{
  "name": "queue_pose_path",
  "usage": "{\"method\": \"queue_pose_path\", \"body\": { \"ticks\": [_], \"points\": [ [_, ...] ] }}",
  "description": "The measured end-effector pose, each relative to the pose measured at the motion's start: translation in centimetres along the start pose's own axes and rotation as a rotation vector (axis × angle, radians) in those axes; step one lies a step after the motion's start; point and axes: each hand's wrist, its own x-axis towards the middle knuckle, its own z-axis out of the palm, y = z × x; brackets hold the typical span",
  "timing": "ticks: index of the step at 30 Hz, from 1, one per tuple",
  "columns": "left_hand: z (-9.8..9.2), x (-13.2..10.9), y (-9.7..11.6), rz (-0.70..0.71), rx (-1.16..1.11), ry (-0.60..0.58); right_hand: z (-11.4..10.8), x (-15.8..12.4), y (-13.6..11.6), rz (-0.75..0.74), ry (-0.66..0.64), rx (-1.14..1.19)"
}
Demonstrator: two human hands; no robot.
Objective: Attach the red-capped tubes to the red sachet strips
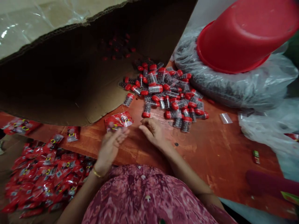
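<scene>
Stretched out and partly smeared by motion, the fingers of my left hand [111, 147] point toward the middle of the table. Just beyond them is a red printed packet [126, 118], its near side blurred; I see no clear grip on it. My right hand [154, 132] is loosely curled with thumb and fingers apart, and nothing shows between them. Close past its fingertips lies a small clear bottle with a red cap [147, 110] and dark contents. It is at the near edge of a heap of similar bottles [155, 89].
A large cardboard box [98, 115] lies open at the left, with more bottles inside. Filled red packets [46, 174] pile up below the table's left edge. A red bucket [224, 46] rests upside down on a plastic bag [224, 90] of dark contents at right.
</scene>
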Motion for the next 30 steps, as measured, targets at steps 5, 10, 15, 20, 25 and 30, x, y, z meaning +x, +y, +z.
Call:
{"method": "queue_pose_path", "body": {
  "ticks": [5, 10, 15, 20, 25, 30],
  "points": [
    [-6.7, 0.6, 3.6, 0.158, 0.29, 0.405, -2.0, 2.4, 3.7, -0.146, -0.119, -0.673],
    [-10.6, -0.3, 4.9, 0.156, 1.189, 0.664, -2.7, 0.4, 4.2, -0.195, -0.125, -0.847],
    [-9.3, -1.3, 4.6, 0.596, 1.456, 0.862, -3.1, -2.0, 3.8, -0.14, -0.04, -0.885],
    [-3.4, 1.9, 1.8, 0.899, 1.476, 0.246, -2.0, -1.8, 4.4, -0.153, -0.056, -0.871],
    [-0.1, 6.3, -0.8, 0.842, 1.627, 0.05, -1.8, -1.8, 4.6, -0.167, -0.049, -0.84],
    [-0.5, 6.4, -1.8, 0.87, 1.557, 0.017, -2.4, -2.4, 3.8, -0.138, 0.035, -0.754]
  ]
}}
